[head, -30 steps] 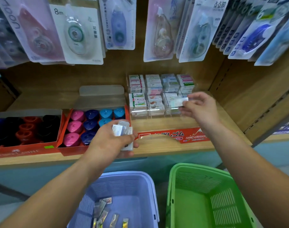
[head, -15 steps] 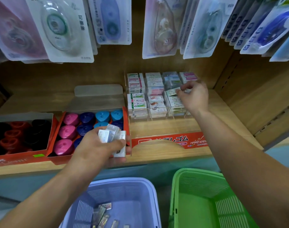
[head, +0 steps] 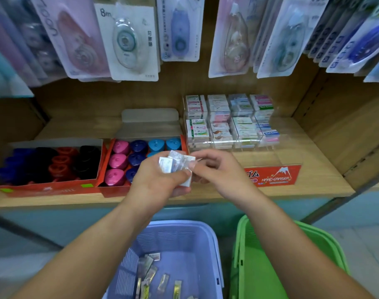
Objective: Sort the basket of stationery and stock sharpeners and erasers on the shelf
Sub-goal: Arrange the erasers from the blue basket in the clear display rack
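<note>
My left hand (head: 160, 182) holds a small bunch of wrapped erasers (head: 175, 166) in front of the wooden shelf (head: 313, 169). My right hand (head: 218, 169) is right beside it, its fingertips pinching one eraser of that bunch. Behind the hands, a clear display case (head: 229, 121) on the shelf holds stacks of boxed erasers. Left of it, a red carton (head: 128, 157) holds pink, dark blue and light blue sharpeners. A second red carton (head: 48, 165) further left holds red, black and blue ones.
Below the shelf stand a lilac basket (head: 184, 236) with several small wrapped items on its bottom and a green basket (head: 326, 251) to its right. Blister packs of correction tape (head: 128, 39) hang above the shelf. A wooden side wall (head: 343, 126) bounds the shelf at right.
My right hand left the eraser case and came back to the left hand, where it now pinches an eraser in the bunch. The left hand stayed about where it was.
</note>
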Available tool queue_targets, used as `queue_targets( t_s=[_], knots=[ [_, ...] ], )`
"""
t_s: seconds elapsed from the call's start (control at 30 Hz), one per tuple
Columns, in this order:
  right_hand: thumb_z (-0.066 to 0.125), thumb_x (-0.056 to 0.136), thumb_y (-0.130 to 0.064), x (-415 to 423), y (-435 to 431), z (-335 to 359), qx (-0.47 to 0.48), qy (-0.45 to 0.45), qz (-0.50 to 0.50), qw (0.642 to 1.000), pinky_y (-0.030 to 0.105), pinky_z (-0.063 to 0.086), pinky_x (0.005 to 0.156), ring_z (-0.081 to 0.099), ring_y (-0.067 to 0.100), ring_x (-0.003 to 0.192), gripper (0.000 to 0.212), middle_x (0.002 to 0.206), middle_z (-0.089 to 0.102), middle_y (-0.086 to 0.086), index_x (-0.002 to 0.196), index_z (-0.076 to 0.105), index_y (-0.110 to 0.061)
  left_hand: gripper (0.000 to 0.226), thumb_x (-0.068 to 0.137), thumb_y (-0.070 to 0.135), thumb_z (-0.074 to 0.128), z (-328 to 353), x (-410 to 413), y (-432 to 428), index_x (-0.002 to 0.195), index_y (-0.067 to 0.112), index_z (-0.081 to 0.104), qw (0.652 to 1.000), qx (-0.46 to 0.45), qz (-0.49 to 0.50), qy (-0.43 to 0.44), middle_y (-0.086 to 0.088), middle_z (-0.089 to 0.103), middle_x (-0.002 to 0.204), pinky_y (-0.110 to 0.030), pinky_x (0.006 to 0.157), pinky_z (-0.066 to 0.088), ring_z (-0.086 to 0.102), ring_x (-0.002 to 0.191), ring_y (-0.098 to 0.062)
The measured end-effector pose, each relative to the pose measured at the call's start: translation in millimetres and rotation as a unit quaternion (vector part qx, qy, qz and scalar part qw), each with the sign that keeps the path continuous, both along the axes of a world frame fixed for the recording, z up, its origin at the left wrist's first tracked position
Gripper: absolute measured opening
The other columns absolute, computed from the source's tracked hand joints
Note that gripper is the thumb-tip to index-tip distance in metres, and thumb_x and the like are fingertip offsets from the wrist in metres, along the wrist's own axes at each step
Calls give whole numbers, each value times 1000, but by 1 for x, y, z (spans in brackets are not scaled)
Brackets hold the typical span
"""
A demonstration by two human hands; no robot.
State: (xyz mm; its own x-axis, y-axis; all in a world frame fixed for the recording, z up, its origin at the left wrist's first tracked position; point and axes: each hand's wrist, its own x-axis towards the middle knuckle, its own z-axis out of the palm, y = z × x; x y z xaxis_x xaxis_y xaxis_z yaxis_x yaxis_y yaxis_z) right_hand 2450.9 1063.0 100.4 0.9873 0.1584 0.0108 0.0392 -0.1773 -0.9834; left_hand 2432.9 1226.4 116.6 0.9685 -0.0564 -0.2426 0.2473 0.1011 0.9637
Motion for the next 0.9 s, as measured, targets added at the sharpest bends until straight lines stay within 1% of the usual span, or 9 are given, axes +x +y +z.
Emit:
queue_targets(
  t_s=[0.13,0.23,0.3,0.4,0.47,0.6,0.7,0.77,0.9],
  knots=[
    [67,93,-5,-8,4,6,79,55,-21,995,28,52,68,69,18,75,12,87,77,11,97,73,-14,23,88,-5,70,5,-4,5,97,16,70,1000,-9,7,-8,-8,77,89,-29,64,61,75,84,-21],
    [66,92,0,-12,2,8,127,70,-43,989,29,53,67,68,18,68,11,80,75,10,96,69,-10,21,89,-4,69,7,-6,7,100,14,68,1000,-21,6,-12,-13,76,98,-28,68,61,75,86,-21],
    [66,92,2,-15,0,10,143,71,-55,986,31,55,68,69,18,67,15,76,74,9,101,67,-10,22,89,-4,70,6,-7,7,100,14,68,1000,-23,6,-9,-14,76,100,-28,71,61,75,90,-22],
    [65,92,4,-18,-5,11,139,58,-44,988,32,57,71,70,22,71,28,79,74,11,111,68,-16,23,88,-4,71,6,-8,7,100,15,68,1000,-28,9,-7,-13,76,99,-28,72,61,75,93,-24],
    [66,92,3,-20,-8,11,126,54,-34,990,32,59,71,72,22,72,25,81,75,13,109,69,-15,22,88,-4,71,7,-8,6,100,14,67,1000,-24,9,-6,-13,76,99,-27,71,61,75,91,-23],
    [62,94,4,-23,-13,6,127,74,-45,988,33,60,70,72,23,71,16,82,74,12,100,63,-11,19,90,-2,69,5,-7,4,105,10,65,1000,-12,11,7,-12,75,95,-26,66,62,76,82,-20],
    [53,101,-2,-24,-18,2,138,86,-46,986,40,60,71,73,29,84,17,95,71,13,103,66,-13,19,90,0,71,4,-8,3,107,7,65,1000,-1,-8,10,-16,76,91,-26,67,62,74,79,-20],
    [50,103,-4,-24,-21,-2,154,90,-52,983,43,61,73,73,34,90,21,97,67,13,108,68,-14,24,89,1,72,2,-8,1,112,5,64,1000,-4,-24,14,-15,75,89,-25,65,61,73,75,-19],
    [55,100,0,-20,-29,-9,149,80,-81,982,38,60,70,74,31,82,26,98,68,13,117,67,-17,25,89,0,72,0,-7,-3,112,7,64,999,0,-30,22,-15,73,92,-24,63,60,72,73,-19]
  ],
)
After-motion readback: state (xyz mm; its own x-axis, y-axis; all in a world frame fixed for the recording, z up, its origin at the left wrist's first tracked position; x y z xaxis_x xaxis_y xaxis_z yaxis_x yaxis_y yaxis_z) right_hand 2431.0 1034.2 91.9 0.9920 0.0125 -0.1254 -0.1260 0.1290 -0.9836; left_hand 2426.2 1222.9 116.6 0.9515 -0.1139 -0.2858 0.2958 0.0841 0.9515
